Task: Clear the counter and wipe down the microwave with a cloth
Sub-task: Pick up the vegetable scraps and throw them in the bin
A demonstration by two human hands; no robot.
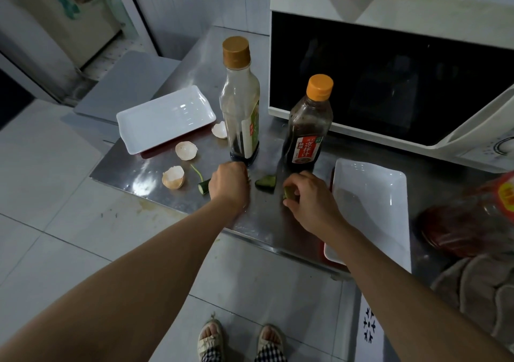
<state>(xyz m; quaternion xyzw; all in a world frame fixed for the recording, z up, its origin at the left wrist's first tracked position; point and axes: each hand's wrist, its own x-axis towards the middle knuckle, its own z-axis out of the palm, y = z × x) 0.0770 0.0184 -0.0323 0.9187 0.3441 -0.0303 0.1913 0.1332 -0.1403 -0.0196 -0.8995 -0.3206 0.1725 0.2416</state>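
On the steel counter (pixel 155 178) lie three eggshell halves (pixel 173 177) and green cucumber scraps. My right hand (pixel 308 194) pinches a cucumber piece (pixel 288 194) just in front of the dark sauce bottle (pixel 307 128). My left hand (pixel 229 185) rests knuckles-up on the counter with curled fingers, between a stemmed cucumber end (pixel 203 187) and a cucumber peel (pixel 266 182); what it holds is hidden. A nearly empty bottle (pixel 240 103) stands behind it. The white microwave (pixel 389 83) sits at the back right.
A white rectangular plate (pixel 164 119) lies at the counter's left, another white plate (pixel 372 208) at the right front. A jar with a red lid (pixel 472 222) and a grey cloth (pixel 478 286) are at the far right. Tiled floor lies below the counter edge.
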